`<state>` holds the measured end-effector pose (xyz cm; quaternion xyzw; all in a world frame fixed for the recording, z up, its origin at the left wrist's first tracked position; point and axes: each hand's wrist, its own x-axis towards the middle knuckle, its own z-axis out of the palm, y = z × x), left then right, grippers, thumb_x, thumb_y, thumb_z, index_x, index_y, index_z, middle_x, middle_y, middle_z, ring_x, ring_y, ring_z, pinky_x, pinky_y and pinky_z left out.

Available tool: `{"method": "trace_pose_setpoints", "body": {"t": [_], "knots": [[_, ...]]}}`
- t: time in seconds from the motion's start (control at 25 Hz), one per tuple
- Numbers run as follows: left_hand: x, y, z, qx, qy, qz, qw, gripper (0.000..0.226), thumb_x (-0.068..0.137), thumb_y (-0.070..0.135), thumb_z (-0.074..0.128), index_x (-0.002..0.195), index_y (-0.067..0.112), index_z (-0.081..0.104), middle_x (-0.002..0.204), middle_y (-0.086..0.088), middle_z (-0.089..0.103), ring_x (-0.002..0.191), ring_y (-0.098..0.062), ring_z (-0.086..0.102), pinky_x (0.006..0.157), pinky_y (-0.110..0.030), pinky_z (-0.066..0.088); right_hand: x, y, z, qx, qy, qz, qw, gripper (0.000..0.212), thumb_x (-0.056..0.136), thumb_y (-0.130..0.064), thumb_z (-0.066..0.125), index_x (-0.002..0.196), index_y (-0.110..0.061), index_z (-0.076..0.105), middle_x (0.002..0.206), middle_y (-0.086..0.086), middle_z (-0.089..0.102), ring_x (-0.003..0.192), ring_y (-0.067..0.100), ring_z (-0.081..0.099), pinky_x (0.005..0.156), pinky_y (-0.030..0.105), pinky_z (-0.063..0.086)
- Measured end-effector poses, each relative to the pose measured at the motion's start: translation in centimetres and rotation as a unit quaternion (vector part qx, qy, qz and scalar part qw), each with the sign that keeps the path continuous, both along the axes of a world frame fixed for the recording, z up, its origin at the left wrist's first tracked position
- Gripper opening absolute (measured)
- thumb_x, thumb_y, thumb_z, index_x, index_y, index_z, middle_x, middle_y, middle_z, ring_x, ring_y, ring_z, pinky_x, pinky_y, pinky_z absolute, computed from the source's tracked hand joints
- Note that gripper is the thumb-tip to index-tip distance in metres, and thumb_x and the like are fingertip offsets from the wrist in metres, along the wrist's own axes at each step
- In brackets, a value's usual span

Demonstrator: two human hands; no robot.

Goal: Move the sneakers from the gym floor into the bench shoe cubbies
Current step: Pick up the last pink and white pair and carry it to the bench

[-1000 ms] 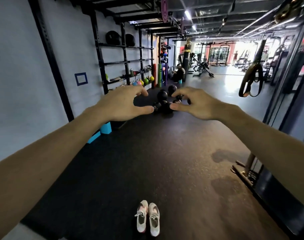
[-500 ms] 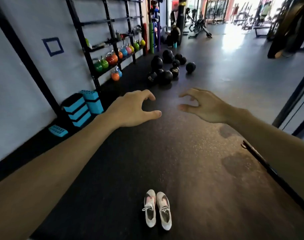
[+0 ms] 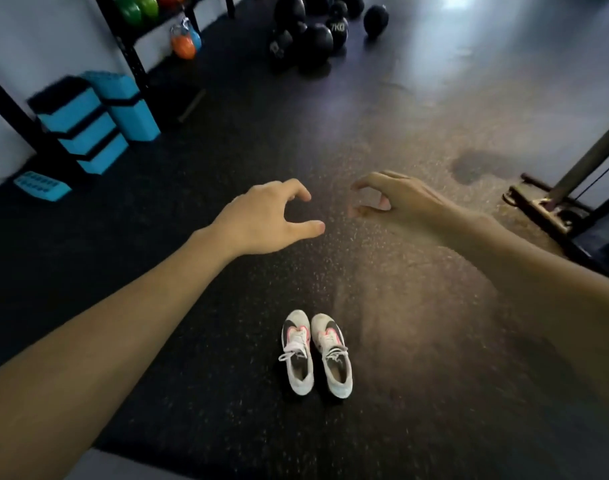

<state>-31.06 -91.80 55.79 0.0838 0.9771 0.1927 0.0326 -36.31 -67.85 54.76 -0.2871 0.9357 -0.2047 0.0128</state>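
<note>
Fingers (image 3: 297, 188) curled wide on the left hand (image 3: 261, 220), thumb out, gripping nothing. Right hand (image 3: 400, 199) likewise loosely cupped and empty, just right of it. Both above bare dark floor (image 3: 192, 323). Sneakers (image 3: 315, 353) side by side nearer, below the hands, well apart from either, toes pointing far. Blue blocks (image 3: 95, 119) far left; black balls (image 3: 310, 32) farther.
</note>
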Motion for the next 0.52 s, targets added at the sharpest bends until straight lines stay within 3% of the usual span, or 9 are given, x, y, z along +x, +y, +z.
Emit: {"method": "trace_pose_setpoints", "body": {"t": [0.24, 0.4, 0.52], "knots": [[1.2, -0.9, -22.7, 0.012, -0.064, 0.009, 0.998, 0.06, 0.071, 0.072, 0.06, 0.121, 0.04, 0.05, 0.128, 0.009, 0.054, 0.112, -0.013, 0.053, 0.089, -0.038, 0.046, 1.4, -0.4, -23.4, 0.023, -0.032, -0.003, 0.999, 0.062, 0.08, -0.069, 0.043, 0.129, -0.031, 0.044, 0.129, -0.003, 0.05, 0.109, 0.02, 0.052, 0.089, 0.041, 0.045], [2.7, -0.7, -36.6, 0.011, -0.107, 0.014, 0.994, 0.062, 0.071, 0.072, 0.06, 0.122, 0.038, 0.051, 0.126, 0.008, 0.055, 0.107, -0.013, 0.055, 0.088, -0.04, 0.048, 3.5, -0.4, -37.8, 0.041, -0.078, -0.003, 0.996, 0.055, 0.083, -0.066, 0.044, 0.129, -0.035, 0.043, 0.13, -0.007, 0.049, 0.095, 0.01, 0.05, 0.084, 0.038, 0.046], [3.8, -0.5, -44.2, 0.008, -0.12, 0.022, 0.993, 0.059, 0.07, 0.07, 0.06, 0.118, 0.037, 0.053, 0.121, 0.009, 0.058, 0.103, -0.015, 0.057, 0.086, -0.04, 0.049, 5.3, -0.1, -45.7, 0.054, -0.105, -0.004, 0.993, 0.049, 0.086, -0.063, 0.044, 0.127, -0.038, 0.042, 0.128, -0.009, 0.049, 0.107, 0.015, 0.052, 0.083, 0.037, 0.045]]}}
